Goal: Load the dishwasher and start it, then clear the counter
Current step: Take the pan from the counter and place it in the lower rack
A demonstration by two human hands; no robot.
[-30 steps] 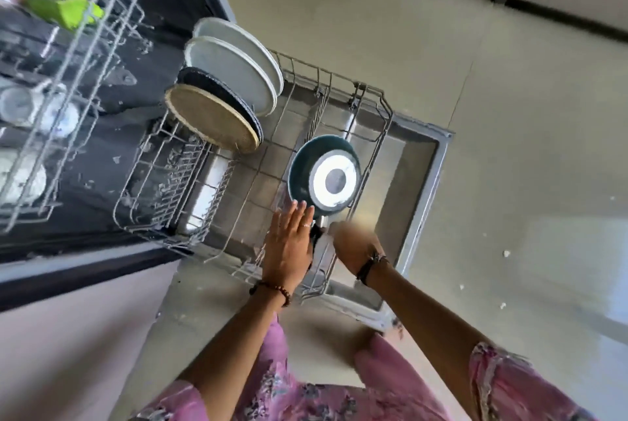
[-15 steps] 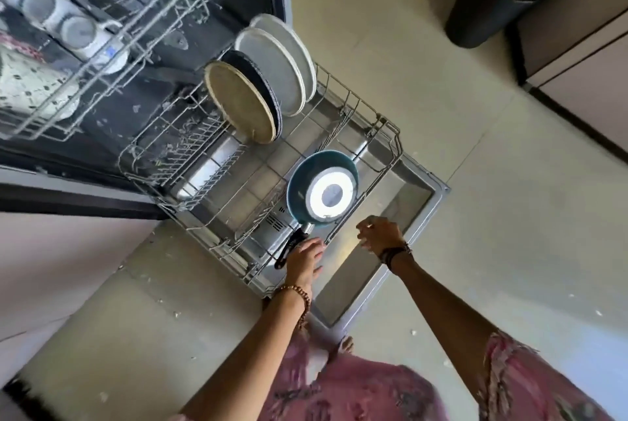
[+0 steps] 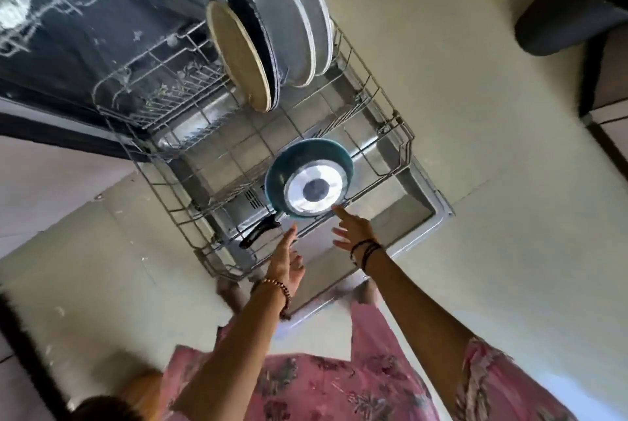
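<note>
Just beyond both open hands: racked pan point(image 3: 307, 179).

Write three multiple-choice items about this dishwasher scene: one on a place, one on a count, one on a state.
1. Where is the teal frying pan with the silver base?
A. upper rack
B. front of the pulled-out lower wire rack
C. floor

2. How many round plates stand in the lower rack?
A. two
B. four
C. six

3. What does the left hand hold?
A. nothing
B. the pan's black handle
C. a plate

Answers: 1 B, the pan leans among the front wires; 2 B, one tan, one dark, two white; 3 A, its fingers are straight, off the handle.
</note>
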